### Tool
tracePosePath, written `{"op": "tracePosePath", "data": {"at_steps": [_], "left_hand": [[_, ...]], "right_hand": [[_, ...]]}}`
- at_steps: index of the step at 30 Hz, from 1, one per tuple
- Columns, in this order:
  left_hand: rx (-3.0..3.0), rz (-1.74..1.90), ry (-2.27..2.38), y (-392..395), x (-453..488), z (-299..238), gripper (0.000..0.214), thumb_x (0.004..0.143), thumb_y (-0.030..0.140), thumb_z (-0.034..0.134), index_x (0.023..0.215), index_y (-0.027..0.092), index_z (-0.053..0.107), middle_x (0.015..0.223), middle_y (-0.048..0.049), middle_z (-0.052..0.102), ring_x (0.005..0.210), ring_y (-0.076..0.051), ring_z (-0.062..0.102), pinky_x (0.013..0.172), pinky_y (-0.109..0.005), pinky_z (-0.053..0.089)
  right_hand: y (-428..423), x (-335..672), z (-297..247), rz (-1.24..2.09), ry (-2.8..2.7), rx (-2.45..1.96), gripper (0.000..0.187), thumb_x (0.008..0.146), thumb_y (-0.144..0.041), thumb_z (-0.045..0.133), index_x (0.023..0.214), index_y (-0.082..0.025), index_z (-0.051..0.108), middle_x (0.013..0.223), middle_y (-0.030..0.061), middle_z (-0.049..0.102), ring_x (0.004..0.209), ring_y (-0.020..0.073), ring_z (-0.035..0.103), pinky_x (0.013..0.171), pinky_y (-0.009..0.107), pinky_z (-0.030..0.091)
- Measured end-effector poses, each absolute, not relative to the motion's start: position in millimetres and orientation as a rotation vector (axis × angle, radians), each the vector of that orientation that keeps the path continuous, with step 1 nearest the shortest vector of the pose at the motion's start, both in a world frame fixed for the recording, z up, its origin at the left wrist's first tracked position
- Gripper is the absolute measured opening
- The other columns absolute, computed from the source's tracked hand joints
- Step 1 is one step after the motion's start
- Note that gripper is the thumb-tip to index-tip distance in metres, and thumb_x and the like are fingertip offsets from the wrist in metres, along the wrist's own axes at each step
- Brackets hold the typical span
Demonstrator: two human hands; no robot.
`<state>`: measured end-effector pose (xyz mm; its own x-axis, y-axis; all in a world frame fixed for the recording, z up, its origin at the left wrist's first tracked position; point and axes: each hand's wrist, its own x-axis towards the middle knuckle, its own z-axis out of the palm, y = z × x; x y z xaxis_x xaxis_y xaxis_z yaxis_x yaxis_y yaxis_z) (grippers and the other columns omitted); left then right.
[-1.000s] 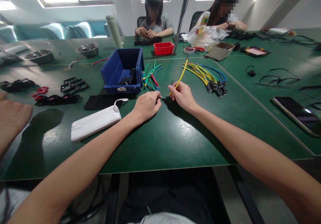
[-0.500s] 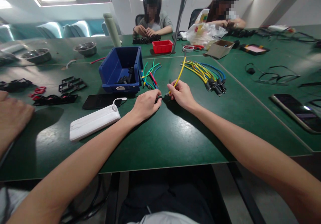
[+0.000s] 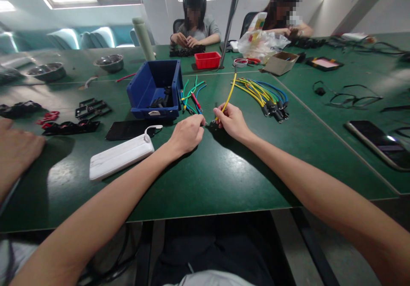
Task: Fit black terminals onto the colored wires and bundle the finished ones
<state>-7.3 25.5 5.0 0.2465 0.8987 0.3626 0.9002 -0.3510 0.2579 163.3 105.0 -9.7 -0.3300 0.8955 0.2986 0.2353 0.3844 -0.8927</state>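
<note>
The right hand (image 3: 233, 121) pinches a slim yellow cable (image 3: 231, 90). Just left, the left hand (image 3: 186, 134) curls, its grip impossible to tell.

Bench (image 3: 205, 192): smooth, glossy, hard-looking, throwing back bright patches of light. Yellow wire (image 3: 231, 90): smooth plastic-looking sheath. Wire bundle (image 3: 259, 93): same smooth coating, dark plastic-looking caps (image 3: 274, 112), small shiny metal tips. Blue bin (image 3: 136, 96): smooth plastic, slight sheen. White power bank (image 3: 120, 158): smooth plastic, soft sheen. Right-hand phone (image 3: 374, 141): glossy glass screen. Bowl (image 3: 110, 66): shiny metal. Bag (image 3: 245, 47): thin, crinkled clear plastic. Small box (image 3: 278, 67): matt cardboard. Trousers (image 3: 218, 252): dark matt cloth.
</note>
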Motion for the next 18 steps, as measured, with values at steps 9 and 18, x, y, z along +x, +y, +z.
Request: {"op": "tracePosePath", "data": {"at_steps": [9,18], "left_hand": [[-2.484,-0.639,-1.8,23.2,-4.8,7.9,0.017,0.079,0.013,0.043,0.086,0.019,0.057,0.082,-0.0055,0.063,0.077,-0.02,0.059,0.07,-0.032,0.045],[-2.494,-0.612,-1.795,23.2,-4.9,7.9,0.015,0.078,0.013,0.044,0.084,0.02,0.056,0.081,-0.005,0.063,0.077,-0.02,0.059,0.07,-0.031,0.045]], "right_hand": [[104.7,162.5,-9.0,0.995,-1.79,-0.983,0.028,0.086,-0.048,0.057,0.081,-0.021,0.051,0.057,-0.0017,0.058,0.044,0.0121,0.054,0.044,0.023,0.043],[104.6,162.9,-9.0,0.966,-1.818,-0.997,0.026,0.087,-0.046,0.055,0.082,-0.021,0.051,0.059,-0.0013,0.06,0.045,0.0123,0.055,0.045,0.023,0.044]]}}
